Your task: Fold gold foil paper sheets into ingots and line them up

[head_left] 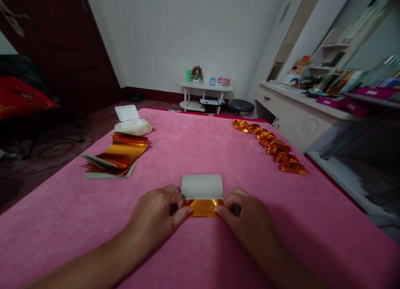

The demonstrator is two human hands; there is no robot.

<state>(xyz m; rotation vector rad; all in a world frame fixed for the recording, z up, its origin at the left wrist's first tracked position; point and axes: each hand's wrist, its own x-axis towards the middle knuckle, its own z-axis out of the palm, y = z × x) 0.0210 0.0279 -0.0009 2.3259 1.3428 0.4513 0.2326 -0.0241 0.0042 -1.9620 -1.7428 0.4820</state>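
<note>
A sheet of gold foil paper [202, 186] lies in front of me on the pink cloth, its pale grey back facing up and its far part curling. The near edge is folded over, so a shiny orange-gold strip shows. My left hand [158, 210] pinches the left end of this folded strip between thumb and fingers. At the right end, my right hand [246, 212] pinches it the same way, thumb on top. Both hands rest low against the cloth. The fingertips under the paper are partly hidden.
A loose stack of gold foil sheets [125, 151] lies to the left, with an open-lidded wipes pack [133, 124] behind it. Several folded gold foil pieces [276, 147] form a row on the right. The pink-covered table [187, 143] reaches toward a small white stand [204, 87].
</note>
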